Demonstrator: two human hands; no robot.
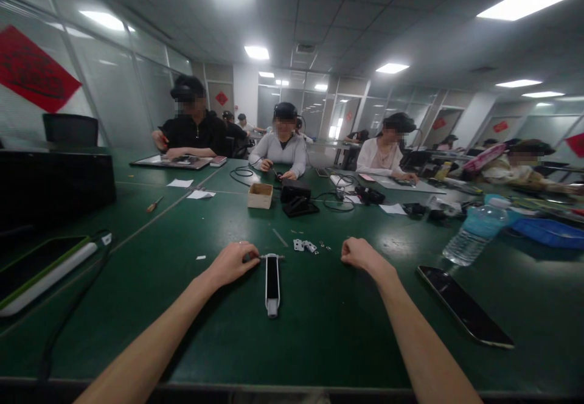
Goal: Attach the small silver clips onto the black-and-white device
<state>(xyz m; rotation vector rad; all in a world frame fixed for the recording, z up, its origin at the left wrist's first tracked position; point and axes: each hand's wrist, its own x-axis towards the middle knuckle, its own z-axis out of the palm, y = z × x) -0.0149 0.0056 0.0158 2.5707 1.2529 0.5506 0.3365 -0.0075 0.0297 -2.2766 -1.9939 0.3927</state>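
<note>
A long narrow white device with a dark panel (272,279) lies on the green table, its narrow end toward me. A thin metal rod (281,257) crosses its far end. My left hand (235,262) rests to the left, thumb and forefinger closed at the rod's left end. To the right, my right hand (361,252) lies on the table with its fingers curled in; whatever is inside them, if anything, is hidden. Small metal plates (305,246) sit in a pile between the hands, with tiny loose pieces (325,246) beside them.
A phone (463,306) and a water bottle (474,233) are at my right. A small box (260,196) and a black case (295,191) stand ahead. A screwdriver (154,204) and a green-edged white device (50,270) lie left. Several people sit across the table (337,337).
</note>
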